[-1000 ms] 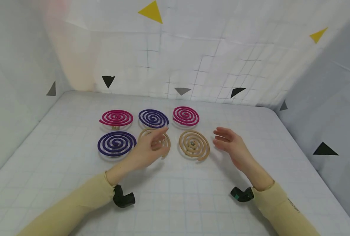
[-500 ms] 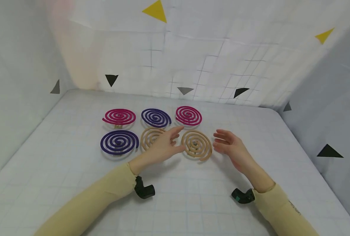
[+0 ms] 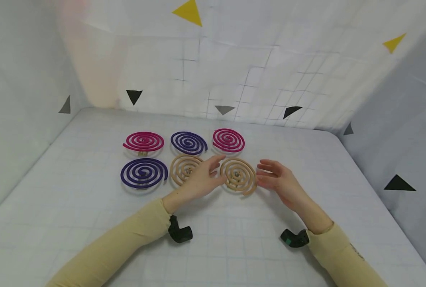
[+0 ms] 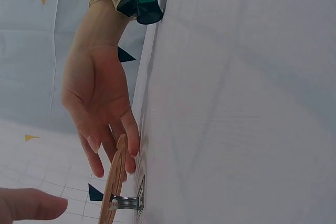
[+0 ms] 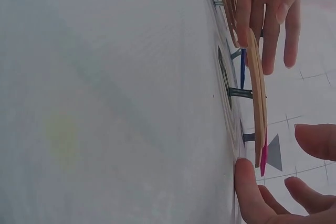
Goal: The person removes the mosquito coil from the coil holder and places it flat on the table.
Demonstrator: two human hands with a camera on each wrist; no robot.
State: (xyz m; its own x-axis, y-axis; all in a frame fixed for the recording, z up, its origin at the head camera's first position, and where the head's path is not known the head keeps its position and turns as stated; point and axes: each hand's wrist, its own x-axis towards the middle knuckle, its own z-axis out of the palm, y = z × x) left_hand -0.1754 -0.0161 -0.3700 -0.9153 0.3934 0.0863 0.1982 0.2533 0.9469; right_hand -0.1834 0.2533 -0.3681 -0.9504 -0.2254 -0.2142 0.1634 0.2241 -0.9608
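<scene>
A tan mosquito coil (image 3: pixel 249 193) lies level on a small metal stand (image 4: pixel 127 202), raised off the table. My left hand (image 3: pixel 203 179) is at its left side, fingers loosely extended with the thumb apart. On the other side my right hand (image 3: pixel 281 182) has its fingertips right at the coil's outer edge, gently bent and spread from the thumb. Neither hand grips the coil; in the right wrist view the coil (image 5: pixel 256 98) stands between the two hands. Part of a second tan coil (image 3: pixel 174 169) is hidden behind my left hand.
Two dark blue coils (image 3: pixel 126 181) and two pink coils (image 3: pixel 242 139) fill the left and back places around the tan ones, on stands as well. White walls (image 3: pixel 144 59) with coloured triangles enclose the gridded white table (image 3: pixel 213 247).
My left hand has moved right, from over the left tan coil to the side of the right one. My right hand has shifted slightly left to that coil's edge.
</scene>
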